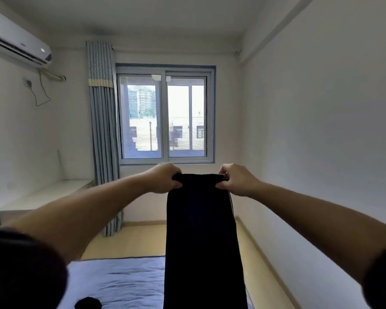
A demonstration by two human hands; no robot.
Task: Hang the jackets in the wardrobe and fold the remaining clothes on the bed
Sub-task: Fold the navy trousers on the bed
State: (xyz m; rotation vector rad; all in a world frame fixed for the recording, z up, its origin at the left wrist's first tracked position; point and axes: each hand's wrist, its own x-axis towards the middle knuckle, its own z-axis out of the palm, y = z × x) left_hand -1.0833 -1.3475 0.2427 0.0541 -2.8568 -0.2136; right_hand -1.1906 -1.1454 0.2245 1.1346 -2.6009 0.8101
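Dark navy cloth fills the middle of our view: a long dark garment (201, 230) held up in the air in front of the window (165, 114). Its top edge sits just below the window sill, and it hangs straight down in a narrow panel that runs out of the bottom of the frame.

We see both bare arms stretched forward. The left hand (165, 178) has its fingers curled tightly round the left corner of the garment's top edge. The right hand (236, 179) grips the right corner in the same way, with the thumb below the band. The band is pulled taut between the two hands.

Below the window and nearer to us lies the bed (120, 279), covered in a pale blue, slightly wrinkled sheet. The lower part of the garment hangs in front of the bed's right side. A small dark item (88, 303) lies on the sheet at the bottom edge, down and left of the window; we cannot tell what it is.

Just left of the window hangs a grey-blue curtain (103, 130), drawn aside and reaching the light wooden floor (132, 237). Further left, below sill height, a pale counter (42, 195) runs along the wall. High up and well left of the window, a white air conditioner (16, 39) is mounted.
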